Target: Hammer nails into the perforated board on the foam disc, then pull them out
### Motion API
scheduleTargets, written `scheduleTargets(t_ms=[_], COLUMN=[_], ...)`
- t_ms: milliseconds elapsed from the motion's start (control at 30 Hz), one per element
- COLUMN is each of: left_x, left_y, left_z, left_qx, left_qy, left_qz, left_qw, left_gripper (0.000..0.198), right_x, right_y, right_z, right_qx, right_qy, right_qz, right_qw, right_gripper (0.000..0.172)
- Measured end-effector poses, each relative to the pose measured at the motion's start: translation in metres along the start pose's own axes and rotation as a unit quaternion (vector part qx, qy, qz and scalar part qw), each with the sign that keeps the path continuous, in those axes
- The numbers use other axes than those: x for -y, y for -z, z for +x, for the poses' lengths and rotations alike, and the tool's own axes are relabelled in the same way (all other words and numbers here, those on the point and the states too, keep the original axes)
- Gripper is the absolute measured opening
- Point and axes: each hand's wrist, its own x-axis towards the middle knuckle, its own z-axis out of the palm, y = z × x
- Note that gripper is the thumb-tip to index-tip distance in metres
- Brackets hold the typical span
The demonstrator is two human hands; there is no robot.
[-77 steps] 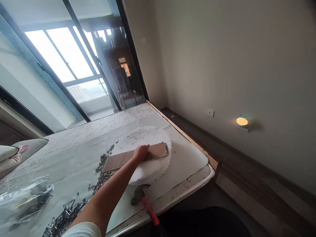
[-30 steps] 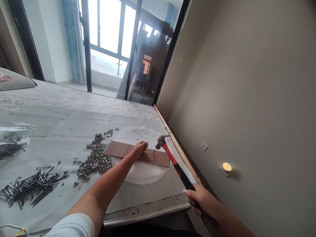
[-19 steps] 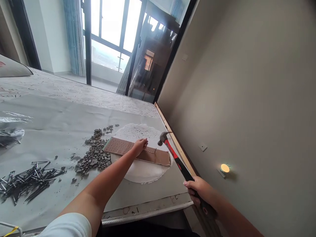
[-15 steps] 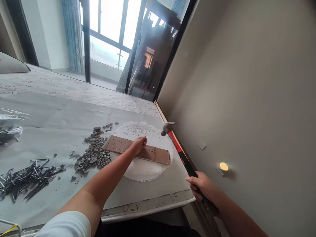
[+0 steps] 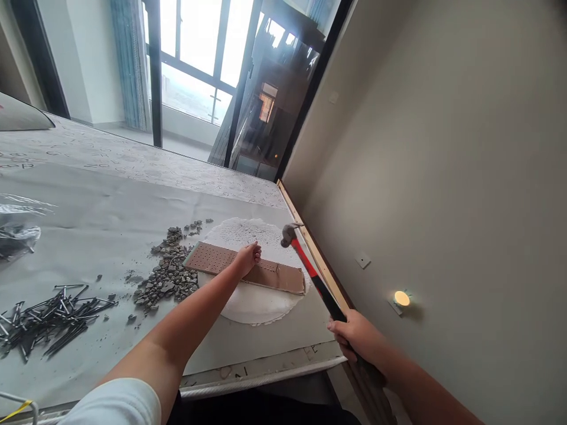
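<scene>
My right hand (image 5: 358,337) is wrapped round the black grip of a claw hammer (image 5: 305,255), whose red shaft slants up to a grey head near the right edge of the white disc. My left hand (image 5: 248,258) is closed just over a brown board (image 5: 283,280) dotted with rows of small holes. Whatever its fingers hold, if anything, is hidden. A thin nail (image 5: 278,267) sticks up from the board to the right of that hand. Beneath the board lies a rough round white disc (image 5: 259,310), pitted at its far side.
Grey rubble (image 5: 166,280) is heaped left of the disc. A pile of long nails (image 5: 53,319) lies at the left, with a clear plastic bag (image 5: 18,236) behind it. A wooden strip (image 5: 321,257) runs along the wall (image 5: 443,147) on the right.
The hammer head has moved left and slightly down, closer to the disc. My right hand has shifted a little left. My left hand has moved slightly left and up; the board stays put.
</scene>
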Motion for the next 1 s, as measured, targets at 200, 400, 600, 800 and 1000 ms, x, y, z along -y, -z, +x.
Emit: scheduleTargets(t_ms=[200,400,600,800,1000], left_x=[0.002,-0.004,-0.008,-0.012,-0.008], left_y=[0.002,-0.003,-0.008,-0.012,-0.008], left_z=[0.001,-0.004,-0.011,-0.015,-0.011], left_qx=[0.003,-0.012,-0.025,-0.023,-0.005], left_qy=[0.0,0.023,0.028,0.027,0.025], left_qz=[-0.033,-0.058,-0.07,-0.067,-0.068], left_qw=[0.999,0.998,0.997,0.997,0.997], left_gripper=[0.025,0.022,0.021,0.02,0.02], right_x=[-0.004,-0.002,-0.037,-0.026,-0.055], right_y=[-0.004,0.0,-0.014,-0.015,-0.038], right_z=[0.004,0.0,0.026,0.014,0.024], right_qx=[0.014,0.004,0.044,0.011,0.024], right_qy=[-0.038,0.003,-0.036,0.004,-0.038], right_qz=[-0.031,-0.031,-0.03,0.006,0.048], right_qw=[0.999,1.0,0.998,1.0,0.998], right_gripper=[0.015,0.012,0.016,0.017,0.014])
